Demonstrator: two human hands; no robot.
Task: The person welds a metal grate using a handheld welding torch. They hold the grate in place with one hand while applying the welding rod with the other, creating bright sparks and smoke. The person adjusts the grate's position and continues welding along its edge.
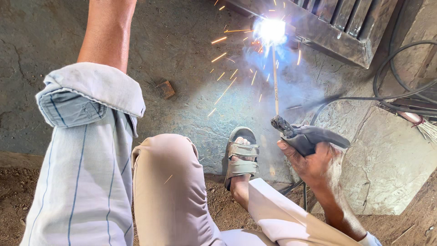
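His right hand [314, 161] gripped the electrode holder [309, 136] tightly. The rod [275, 82] sparked against the metal frame [337, 32]. A steady tip would serve best; his left hand was out of sight.

right hand [314, 166] grips electrode holder [309, 136] | rod [275, 82] tip sparking on metal frame [327, 27] | left forearm raised

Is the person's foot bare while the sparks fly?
No, the foot wears a grey strapped sandal on the stone floor, close to the right hand holding the welding electrode holder.
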